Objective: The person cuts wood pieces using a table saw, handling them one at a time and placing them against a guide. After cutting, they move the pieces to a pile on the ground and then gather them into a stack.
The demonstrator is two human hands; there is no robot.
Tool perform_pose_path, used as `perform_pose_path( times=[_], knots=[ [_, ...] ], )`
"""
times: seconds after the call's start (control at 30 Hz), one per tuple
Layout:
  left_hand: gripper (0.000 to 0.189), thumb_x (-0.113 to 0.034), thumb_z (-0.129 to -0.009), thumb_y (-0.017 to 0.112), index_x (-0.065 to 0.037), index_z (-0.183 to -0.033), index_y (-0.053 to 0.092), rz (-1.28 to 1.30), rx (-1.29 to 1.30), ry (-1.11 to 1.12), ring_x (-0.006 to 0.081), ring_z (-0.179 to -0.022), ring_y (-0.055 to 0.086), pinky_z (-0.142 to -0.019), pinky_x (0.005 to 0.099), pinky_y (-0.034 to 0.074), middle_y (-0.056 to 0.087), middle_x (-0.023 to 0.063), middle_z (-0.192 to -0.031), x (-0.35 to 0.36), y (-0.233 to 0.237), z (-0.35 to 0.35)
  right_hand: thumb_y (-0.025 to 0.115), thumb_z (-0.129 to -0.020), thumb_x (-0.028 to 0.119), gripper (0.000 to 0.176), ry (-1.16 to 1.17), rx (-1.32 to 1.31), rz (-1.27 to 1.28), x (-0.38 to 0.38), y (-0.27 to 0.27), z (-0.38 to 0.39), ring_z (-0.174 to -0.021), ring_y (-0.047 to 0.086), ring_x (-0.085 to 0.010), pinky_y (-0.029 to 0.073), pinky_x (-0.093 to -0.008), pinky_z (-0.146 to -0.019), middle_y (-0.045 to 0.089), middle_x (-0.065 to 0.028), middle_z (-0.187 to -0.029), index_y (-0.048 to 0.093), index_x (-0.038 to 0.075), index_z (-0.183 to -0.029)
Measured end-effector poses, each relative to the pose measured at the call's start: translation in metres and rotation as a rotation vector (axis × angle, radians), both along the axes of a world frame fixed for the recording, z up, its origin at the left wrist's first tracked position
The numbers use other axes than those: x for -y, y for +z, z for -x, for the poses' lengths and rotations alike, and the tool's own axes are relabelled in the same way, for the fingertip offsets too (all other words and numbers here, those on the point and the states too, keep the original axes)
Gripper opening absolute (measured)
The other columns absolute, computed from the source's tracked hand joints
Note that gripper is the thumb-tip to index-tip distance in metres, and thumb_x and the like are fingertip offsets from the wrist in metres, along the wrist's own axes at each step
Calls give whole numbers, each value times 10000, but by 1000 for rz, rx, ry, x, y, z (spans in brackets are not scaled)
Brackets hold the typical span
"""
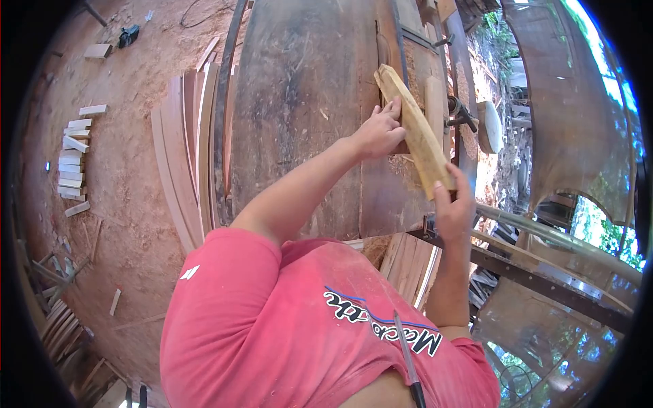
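A pale yellowish wood piece (418, 132), long and with an angled far end, lies slantwise over the right part of a worn wooden worktable (292, 81). My left hand (381, 132) is against its left side near the far end, with fingers bent and fingertips pressed on the wood. My right hand (454, 204) grips the near end, thumb on one side and fingers on the other. The underside of the wood piece is hidden.
A wooden strip (435, 112) and a dark clamp-like handle (462, 114) are right of the wood piece. Long curved boards (183, 149) lean along the table's left side. Several short cut blocks (71, 163) lie on the dusty ground. A metal rail (558, 238) runs at the right.
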State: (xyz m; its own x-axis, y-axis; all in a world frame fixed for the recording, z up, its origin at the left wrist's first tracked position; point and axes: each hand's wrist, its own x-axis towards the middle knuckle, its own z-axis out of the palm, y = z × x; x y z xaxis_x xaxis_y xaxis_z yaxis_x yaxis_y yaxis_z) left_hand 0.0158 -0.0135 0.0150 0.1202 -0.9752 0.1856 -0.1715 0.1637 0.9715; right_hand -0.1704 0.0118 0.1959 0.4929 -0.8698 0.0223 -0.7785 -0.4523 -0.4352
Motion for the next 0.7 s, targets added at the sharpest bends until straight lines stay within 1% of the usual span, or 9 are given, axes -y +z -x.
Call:
perform_pose_path(
  times=[0.03,0.17,0.23,0.27,0.33,0.37,0.47,0.63,0.7],
  knots=[
    [465,-258,-867,432,124,-889,695,18,-11,14,445,-1457,176,-1185,540,116,157,335,-1552,3,3,-1,607,-888,177,386,-37,32,-7,6,6,-4,-946,658,-279,504,-371,-823,670,-230,-1055,603,-11,-1226],
    [468,-259,-870,432,128,-894,694,23,-23,43,448,-1454,182,-1188,527,117,153,339,-1551,16,16,-6,582,-923,222,344,-132,99,2,29,34,-34,-939,657,-255,499,-364,-815,682,-217,-1004,626,10,-1191],
    [466,-254,-871,428,127,-903,695,44,-35,67,447,-1455,181,-1192,510,117,150,342,-1550,23,20,-8,558,-948,267,327,-87,89,181,44,43,-48,-900,653,-237,490,-351,-821,690,-191,-952,645,22,-1147],
    [466,-254,-871,428,127,-903,695,43,-39,70,447,-1455,181,-1192,510,117,150,342,-1550,26,21,-9,558,-948,267,327,-84,85,181,55,46,-51,-900,653,-237,490,-351,-821,690,-191,-952,645,22,-1147],
    [437,-237,-876,440,132,-822,667,39,-119,85,412,-1474,151,-1203,466,109,111,312,-1571,33,23,-11,546,-958,281,324,54,91,343,77,49,-59,-846,638,-225,484,-347,-813,686,-159,-932,649,17,-1116],
    [437,-237,-876,440,132,-822,667,39,-124,87,412,-1474,151,-1203,466,109,111,312,-1571,36,24,-11,530,-962,298,336,63,98,357,83,53,-66,-819,626,-233,483,-354,-799,677,-153,-920,644,9,-1089],
    [441,-247,-875,442,122,-831,678,49,-191,115,408,-1476,144,-1205,457,106,104,311,-1571,43,29,-13,515,-963,326,354,19,15,318,108,66,-81,-842,626,-246,478,-364,-805,667,-173,-923,639,13,-1071],
    [459,-268,-874,438,116,-877,691,23,-198,141,401,-1483,121,-1205,453,94,81,302,-1580,55,35,-17,497,-952,365,393,110,-9,294,159,81,-105,-879,621,-280,461,-373,-844,658,-186,-934,645,11,-1041],
    [465,-272,-875,435,115,-885,692,21,-205,150,402,-1483,117,-1205,459,89,77,306,-1578,61,36,-17,499,-949,364,398,111,-21,291,180,83,-112,-888,620,-275,456,-370,-854,659,-185,-940,647,6,-1040]
  ],
)
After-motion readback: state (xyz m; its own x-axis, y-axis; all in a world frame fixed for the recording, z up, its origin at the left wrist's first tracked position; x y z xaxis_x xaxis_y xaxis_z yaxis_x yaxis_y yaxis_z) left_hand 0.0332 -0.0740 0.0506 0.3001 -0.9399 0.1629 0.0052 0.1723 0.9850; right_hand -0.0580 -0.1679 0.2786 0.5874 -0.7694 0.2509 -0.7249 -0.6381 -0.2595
